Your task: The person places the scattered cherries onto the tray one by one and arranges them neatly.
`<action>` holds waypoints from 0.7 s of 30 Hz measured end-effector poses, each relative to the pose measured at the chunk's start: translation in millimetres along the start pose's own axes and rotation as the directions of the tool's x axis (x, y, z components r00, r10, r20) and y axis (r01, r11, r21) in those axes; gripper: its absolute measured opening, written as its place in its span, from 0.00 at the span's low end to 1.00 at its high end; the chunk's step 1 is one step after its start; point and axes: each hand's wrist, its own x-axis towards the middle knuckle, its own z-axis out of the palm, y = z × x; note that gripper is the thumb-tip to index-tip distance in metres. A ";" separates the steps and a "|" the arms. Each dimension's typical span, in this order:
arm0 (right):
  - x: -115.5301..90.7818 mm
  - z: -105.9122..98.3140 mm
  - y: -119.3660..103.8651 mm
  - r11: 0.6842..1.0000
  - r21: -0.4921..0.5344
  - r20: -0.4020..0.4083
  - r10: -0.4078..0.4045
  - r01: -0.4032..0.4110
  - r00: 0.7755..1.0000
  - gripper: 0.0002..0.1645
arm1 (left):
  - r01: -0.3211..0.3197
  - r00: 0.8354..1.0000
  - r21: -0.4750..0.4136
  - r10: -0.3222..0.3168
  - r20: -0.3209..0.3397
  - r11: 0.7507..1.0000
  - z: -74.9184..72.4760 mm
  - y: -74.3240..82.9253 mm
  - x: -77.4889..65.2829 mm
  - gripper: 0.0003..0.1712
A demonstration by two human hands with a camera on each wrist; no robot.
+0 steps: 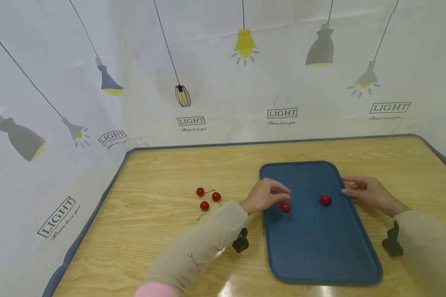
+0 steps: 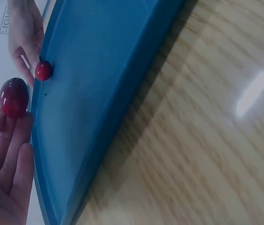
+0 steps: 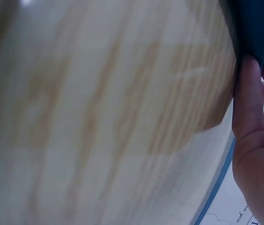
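Observation:
My left hand (image 1: 264,195) is above the left side of the blue tray (image 1: 316,247), pinching a red cherry (image 1: 285,207). In the left wrist view this cherry (image 2: 14,98) shows at the fingertips, dark red and glossy. Another cherry (image 1: 325,200) lies in the tray near its right rim, with its thin stem visible in the left wrist view. My right hand (image 1: 369,193) holds the tray's right edge; the right wrist view shows the thumb (image 3: 250,93) against the rim, the other fingers partly hidden behind it.
Left of the tray, three cherries with stems lie on the wooden table: one cherry (image 1: 200,192) at the back, a second cherry (image 1: 216,196) to its right and a third cherry (image 1: 204,205) in front. A white cloth (image 1: 223,74) printed with lamps hangs behind.

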 end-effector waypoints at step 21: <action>0.2 -0.7 3.7 1.000 -0.006 -0.011 0.002 -0.002 1.000 0.36 | 0.084 0.996 0.013 -0.084 0.005 0.996 36.7 15.2 34.5 0.10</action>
